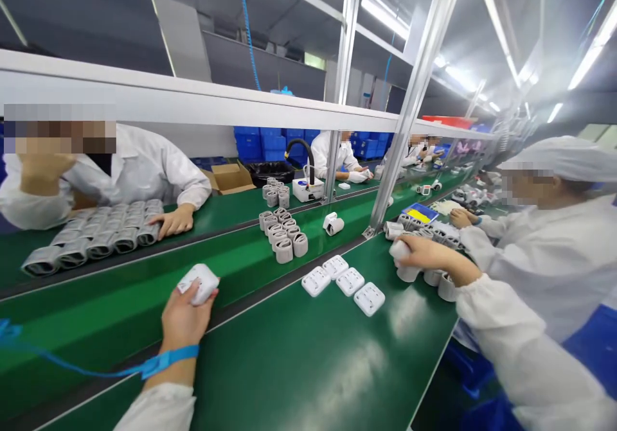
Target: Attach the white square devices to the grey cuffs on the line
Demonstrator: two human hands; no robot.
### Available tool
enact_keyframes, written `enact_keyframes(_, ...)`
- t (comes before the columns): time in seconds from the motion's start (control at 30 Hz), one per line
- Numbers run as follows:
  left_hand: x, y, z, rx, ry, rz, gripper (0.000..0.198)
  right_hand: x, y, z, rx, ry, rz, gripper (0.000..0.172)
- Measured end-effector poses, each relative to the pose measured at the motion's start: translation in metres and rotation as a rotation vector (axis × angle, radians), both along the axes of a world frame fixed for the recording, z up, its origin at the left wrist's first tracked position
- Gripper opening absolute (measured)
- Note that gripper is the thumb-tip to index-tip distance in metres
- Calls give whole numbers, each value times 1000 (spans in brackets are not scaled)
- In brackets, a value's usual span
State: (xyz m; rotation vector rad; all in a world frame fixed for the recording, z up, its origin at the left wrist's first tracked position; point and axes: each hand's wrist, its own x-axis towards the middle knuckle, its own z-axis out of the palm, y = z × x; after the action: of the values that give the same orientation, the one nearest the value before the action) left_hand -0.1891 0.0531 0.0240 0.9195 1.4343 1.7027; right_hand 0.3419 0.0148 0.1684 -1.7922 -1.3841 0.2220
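My left hand (186,318), with a blue wrist strap (168,359) around its wrist, grips a white rounded plastic housing (200,282) above the green belt. On the right, my right hand (427,254) closes around a small white piece (400,250), slightly blurred, so I cannot make out its exact kind. It is over rolled grey cuffs (407,273) standing along the bench edge. Between my hands, several square white housings (350,281) lie on the green bench top (308,360).
Rolled grey cuffs (283,248) stand grouped on the conveyor belt (241,261), near a white device with a cuff (333,225). A metal post (402,103) rises from the bench. Opposite, a co-worker's hand (176,221) touches more rolled cuffs (101,241). Another co-worker (563,238) sits close on the right.
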Motion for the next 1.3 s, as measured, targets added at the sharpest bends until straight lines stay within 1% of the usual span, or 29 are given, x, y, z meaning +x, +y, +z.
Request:
enact_keyframes(0.03, 16, -12, -1, 11, -38, -28, 27, -23, -2, -6, -101, 142, 236, 33)
enact_keyframes(0.07, 34, -24, -3, 18, -76, -54, 26, -51, -5, -17, -178, 342, 482, 43)
enact_keyframes(0.1, 53, -37, -5, 16, -108, -79, 26, -81, -9, -32, -214, 586, 658, 48)
enact_keyframes(0.13, 72, -49, -7, 17, -151, -99, 27, -111, -13, -49, -234, 831, 771, 51)
enact_keyframes(0.2, 106, -71, -10, 30, -464, -162, 39, -167, -22, -86, -316, 1230, 899, 50)
enact_keyframes(0.23, 120, -79, -11, 35, -574, -164, 44, -189, -27, -103, -360, 1377, 922, 49)
enact_keyframes(0.27, 132, -86, -11, 36, -667, -174, 47, -205, -30, -116, -400, 1481, 933, 49)
enact_keyframes(0.33, 147, -94, -11, 51, -766, -183, 49, -222, -34, -134, -431, 1579, 934, 49)
enact_keyframes(0.37, 151, -95, -11, 66, -782, -184, 48, -224, -34, -139, -426, 1586, 933, 48)
enact_keyframes(0.43, 153, -93, -12, 107, -773, -175, 49, -223, -33, -143, -408, 1562, 939, 48)
enact_keyframes(0.6, 154, -87, -19, 151, -637, -168, 55, -217, -29, -147, -431, 1493, 956, 53)
enact_keyframes(0.8, 155, -96, -27, 162, -442, -255, 53, -218, -28, -152, -445, 1430, 916, 57)
enact_keyframes(0.9, 152, -98, -26, 185, -341, -260, 52, -217, -28, -150, -460, 1405, 907, 57)
enact_keyframes(1.07, 146, -101, -18, 189, -173, -283, 47, -216, -27, -148, -460, 1331, 872, 62)
enact_keyframes(1.17, 143, -103, -17, 172, -48, -325, 45, -217, -25, -151, -445, 1278, 862, 64)
enact_keyframes(1.3, 140, -105, -21, 174, 132, -347, 44, -216, -24, -159, -419, 1221, 857, 64)
